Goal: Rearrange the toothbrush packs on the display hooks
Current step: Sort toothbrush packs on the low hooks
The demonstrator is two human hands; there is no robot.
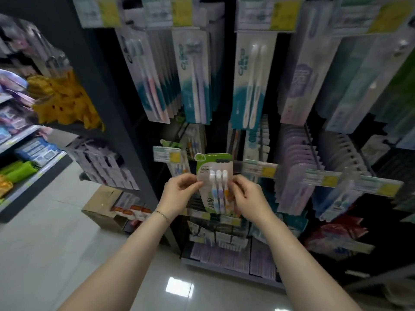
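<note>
1. Two hands hold one toothbrush pack [213,182] upright before the display's [226,75] middle row, left of a price label [260,170].
2. Left hand [179,191]: fingers [190,184] pinch the pack's left edge.
3. Right hand [247,195]: fingers [238,184] pinch its right edge, beside the brush heads [219,175].
4. Judgement: keep the card level and thread its top hole squarely; the hook cannot be made out.

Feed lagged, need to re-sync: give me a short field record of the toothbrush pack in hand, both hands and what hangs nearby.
pack: green three-brush pack, upright, before the lower hooks
left: left hand pinches its left edge
right: right hand pinches its right edge
hooked: cannot tell
neighbours: purple packs hang in a row to its right
floor: cardboard box, lower left
</note>
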